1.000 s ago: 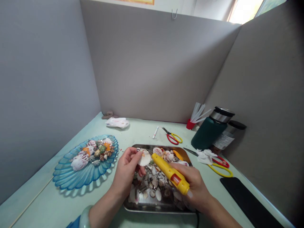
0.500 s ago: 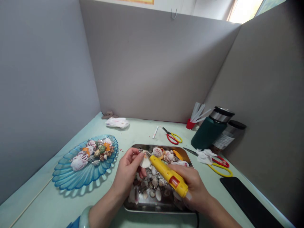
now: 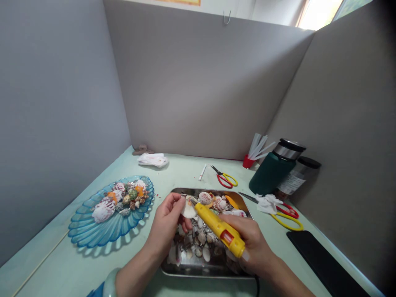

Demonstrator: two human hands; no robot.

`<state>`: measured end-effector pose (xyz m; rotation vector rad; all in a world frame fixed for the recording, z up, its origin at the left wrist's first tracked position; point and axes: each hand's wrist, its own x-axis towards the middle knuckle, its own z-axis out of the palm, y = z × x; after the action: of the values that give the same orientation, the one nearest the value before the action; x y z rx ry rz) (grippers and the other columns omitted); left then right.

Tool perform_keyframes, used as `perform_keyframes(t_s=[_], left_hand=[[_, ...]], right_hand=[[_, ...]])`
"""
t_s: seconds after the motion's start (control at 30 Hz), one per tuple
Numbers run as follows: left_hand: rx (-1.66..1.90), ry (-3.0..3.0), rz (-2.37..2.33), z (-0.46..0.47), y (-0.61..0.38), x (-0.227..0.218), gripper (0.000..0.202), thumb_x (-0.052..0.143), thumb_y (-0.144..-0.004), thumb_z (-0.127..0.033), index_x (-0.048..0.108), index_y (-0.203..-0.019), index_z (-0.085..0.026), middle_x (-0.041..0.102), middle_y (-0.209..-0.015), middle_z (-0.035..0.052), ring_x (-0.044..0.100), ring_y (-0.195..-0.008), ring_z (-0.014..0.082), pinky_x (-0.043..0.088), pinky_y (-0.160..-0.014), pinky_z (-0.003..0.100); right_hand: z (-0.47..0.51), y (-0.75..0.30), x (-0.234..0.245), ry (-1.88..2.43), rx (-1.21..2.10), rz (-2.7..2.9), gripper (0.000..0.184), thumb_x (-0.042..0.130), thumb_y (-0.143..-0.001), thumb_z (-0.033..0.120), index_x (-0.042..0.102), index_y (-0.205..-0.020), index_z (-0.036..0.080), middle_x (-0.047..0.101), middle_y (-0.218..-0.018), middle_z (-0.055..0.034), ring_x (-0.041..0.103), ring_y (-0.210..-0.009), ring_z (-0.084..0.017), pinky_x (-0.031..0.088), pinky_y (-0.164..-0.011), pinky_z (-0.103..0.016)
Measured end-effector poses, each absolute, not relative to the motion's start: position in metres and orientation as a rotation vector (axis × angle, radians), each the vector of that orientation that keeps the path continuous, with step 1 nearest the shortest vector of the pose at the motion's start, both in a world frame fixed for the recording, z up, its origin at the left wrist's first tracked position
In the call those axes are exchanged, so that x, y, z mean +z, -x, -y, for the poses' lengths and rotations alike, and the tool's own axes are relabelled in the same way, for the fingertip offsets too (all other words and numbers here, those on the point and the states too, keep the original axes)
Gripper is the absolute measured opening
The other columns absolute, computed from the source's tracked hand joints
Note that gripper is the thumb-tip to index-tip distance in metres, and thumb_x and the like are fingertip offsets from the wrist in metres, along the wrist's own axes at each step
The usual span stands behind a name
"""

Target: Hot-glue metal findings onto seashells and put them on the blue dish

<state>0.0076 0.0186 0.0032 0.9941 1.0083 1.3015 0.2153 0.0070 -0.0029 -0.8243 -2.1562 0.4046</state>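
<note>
My left hand (image 3: 165, 225) pinches a small white shell (image 3: 188, 210) above the metal tray (image 3: 198, 271). My right hand (image 3: 252, 243) grips a yellow glue gun (image 3: 218, 227), and its nozzle tip touches the shell. The tray holds several loose seashells (image 3: 201, 239). A blue glass plate (image 3: 93, 231) to the left carries a cluster of shells (image 3: 120, 200) stuck together.
Red-and-yellow scissors (image 3: 227, 179) and a white stick (image 3: 202, 172) lie behind the tray. A green flask (image 3: 272, 169), a dark jar (image 3: 297, 177), a red cup of glue sticks (image 3: 252, 156), crumpled tissue (image 3: 267, 203) over more scissors (image 3: 287, 218) and a black phone (image 3: 321, 264) stand right. Grey partitions enclose the desk.
The glue gun's nozzle has moved left and down onto the shell. My left hand has turned the shell slightly and lowered it a little.
</note>
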Motion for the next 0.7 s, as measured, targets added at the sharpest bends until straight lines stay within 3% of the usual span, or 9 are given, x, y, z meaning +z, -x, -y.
perform_keyframes(t_s=[0.7], left_hand=[[1.305, -1.038, -1.082, -0.0148, -0.0091, 0.0079, 0.022, 0.056, -0.080, -0.042, 0.048, -0.080, -0.021, 0.053, -0.041, -0.0067, 0.050, -0.036, 0.0096, 0.036, -0.038, 0.016]], right_hand=[[-0.0077, -0.2154, -0.0048, 0.827, 0.371, 2.133, 0.026, 0.056, -0.081, 0.028, 0.062, -0.105, 0.020, 0.072, -0.088, -0.0065, 0.068, -0.074, -0.019, 0.051, -0.062, -0.024]])
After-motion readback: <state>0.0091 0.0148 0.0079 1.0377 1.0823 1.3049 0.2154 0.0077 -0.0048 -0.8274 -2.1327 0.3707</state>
